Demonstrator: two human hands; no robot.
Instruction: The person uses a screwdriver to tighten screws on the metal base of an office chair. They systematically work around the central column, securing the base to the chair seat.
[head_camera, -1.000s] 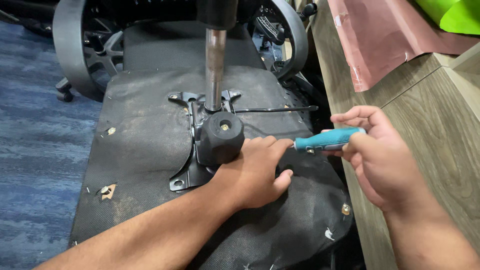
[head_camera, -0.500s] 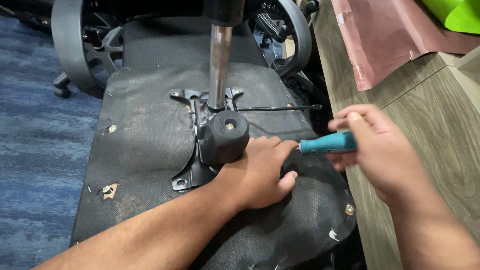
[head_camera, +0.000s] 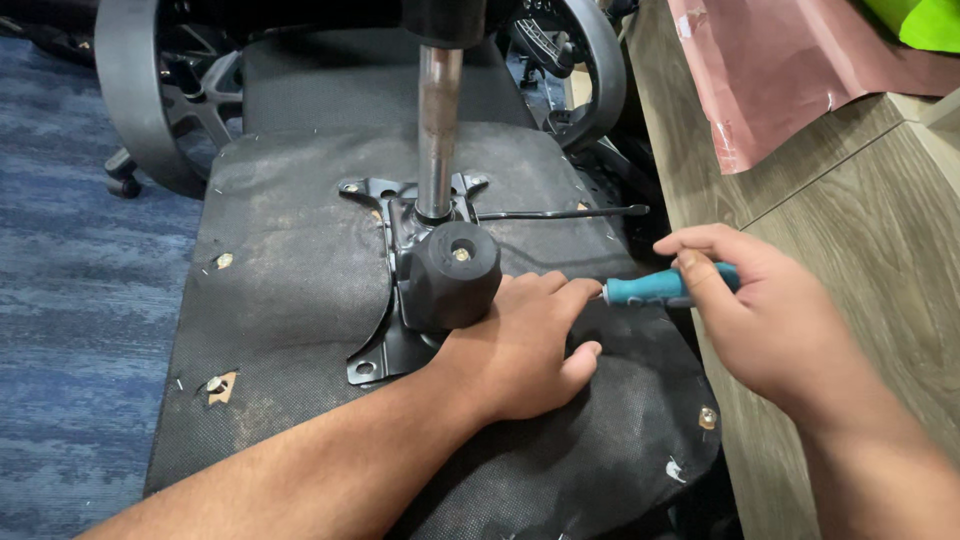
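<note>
An upturned office chair lies before me, its black seat underside (head_camera: 300, 270) facing up. A black metal mechanism plate (head_camera: 395, 345) with a round black knob (head_camera: 455, 272) and a steel gas column (head_camera: 438, 130) is fixed to it. My left hand (head_camera: 520, 345) rests flat on the seat beside the knob, fingers reaching to the shaft end of a teal-handled screwdriver (head_camera: 660, 288). My right hand (head_camera: 765, 315) grips that handle. The screwdriver tip is hidden behind my left fingers.
A thin black lever (head_camera: 560, 212) sticks out to the right from the mechanism. Grey chair armrests (head_camera: 135, 90) and wheels lie at the top. Blue carpet (head_camera: 70, 300) is on the left; a wood-look panel (head_camera: 870, 220) with pink sheet (head_camera: 790, 60) is on the right.
The view has shifted slightly. My right hand with the screwdriver has dropped a little lower, staying against my left fingertips. My left hand stays in place on the seat.
</note>
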